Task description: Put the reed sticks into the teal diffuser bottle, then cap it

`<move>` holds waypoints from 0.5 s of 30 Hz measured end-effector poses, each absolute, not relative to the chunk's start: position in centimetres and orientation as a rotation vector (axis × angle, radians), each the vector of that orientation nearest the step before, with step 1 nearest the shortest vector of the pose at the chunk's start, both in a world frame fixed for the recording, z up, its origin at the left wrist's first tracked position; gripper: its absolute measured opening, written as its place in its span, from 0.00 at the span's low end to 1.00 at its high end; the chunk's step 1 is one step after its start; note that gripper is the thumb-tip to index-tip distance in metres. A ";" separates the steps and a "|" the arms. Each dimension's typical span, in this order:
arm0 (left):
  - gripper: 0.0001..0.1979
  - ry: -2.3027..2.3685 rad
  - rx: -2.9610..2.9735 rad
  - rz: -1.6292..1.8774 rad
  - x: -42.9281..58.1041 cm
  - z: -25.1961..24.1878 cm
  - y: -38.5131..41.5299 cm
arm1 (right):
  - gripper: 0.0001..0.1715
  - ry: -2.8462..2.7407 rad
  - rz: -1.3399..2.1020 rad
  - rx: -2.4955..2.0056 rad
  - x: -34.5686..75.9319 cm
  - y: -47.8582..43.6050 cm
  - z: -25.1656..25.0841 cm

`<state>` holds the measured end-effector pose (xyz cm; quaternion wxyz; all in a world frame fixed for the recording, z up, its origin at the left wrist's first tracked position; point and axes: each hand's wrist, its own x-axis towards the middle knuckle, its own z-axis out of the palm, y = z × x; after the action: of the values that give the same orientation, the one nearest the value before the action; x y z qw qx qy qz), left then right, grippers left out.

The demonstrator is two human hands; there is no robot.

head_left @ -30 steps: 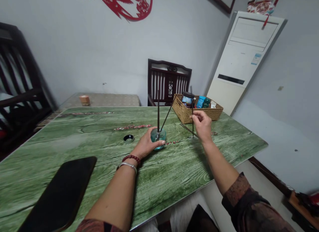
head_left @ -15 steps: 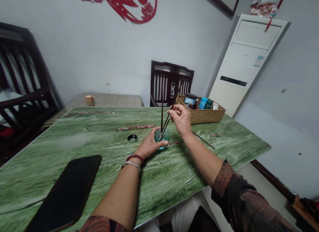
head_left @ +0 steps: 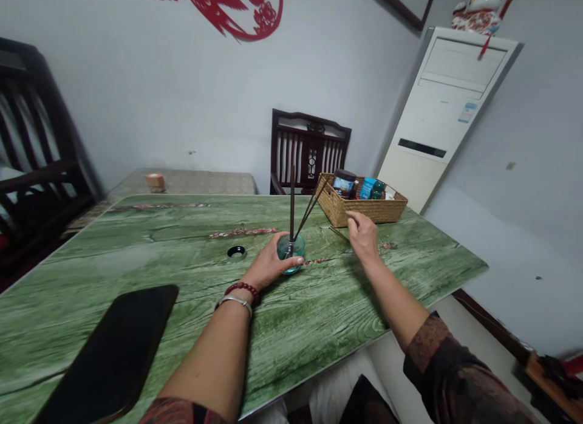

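My left hand is wrapped round a small blue-green glass diffuser bottle standing on the table. Several dark reed sticks rise from its neck, one group nearly upright and others leaning right. To the right, my right hand hovers just above the table in front of the basket, its fingers loosely bent and nothing visible in them. Beneath it lies a loose reed stick, partly hidden by the hand. A black ring-shaped cap lies left of the bottle.
A woven basket with jars and packets stands at the table's back right. A large black phone-like slab lies at the front left of the green table. Behind is a dark wooden chair; a small orange box sits on a farther surface.
My right hand has let go of the reed stick, now leaning in the bottle, and moved right and down toward the loose stick. My left hand still holds the bottle.
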<state>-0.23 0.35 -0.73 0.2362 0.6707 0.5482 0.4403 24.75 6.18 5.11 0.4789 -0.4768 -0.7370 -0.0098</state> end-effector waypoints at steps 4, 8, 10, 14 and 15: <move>0.41 1.541 1.843 1.190 -0.3 -0.8 0.5 | 0.21 -1.996 -0.210 -1.618 28.0 7.3 0.9; 0.41 1.556 1.845 1.198 -0.4 -0.9 0.6 | 0.22 -2.139 -0.279 -1.777 28.3 7.1 -1.2; 0.41 1.560 1.841 1.196 -0.4 -1.0 0.7 | 0.23 -2.158 -0.297 -1.786 28.1 7.1 -1.3; 0.42 1.572 1.835 1.183 -0.4 -1.1 0.8 | 0.23 -2.180 -0.298 -1.803 28.0 7.0 -1.1; 0.42 1.570 1.835 1.188 -0.4 -1.1 0.8 | 0.23 -2.183 -0.300 -1.806 28.0 7.0 -1.0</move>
<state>-0.45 0.78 -1.12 0.2231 0.6647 0.5686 0.4302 28.00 7.00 -1.03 0.1458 -0.6272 -0.7579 -0.1042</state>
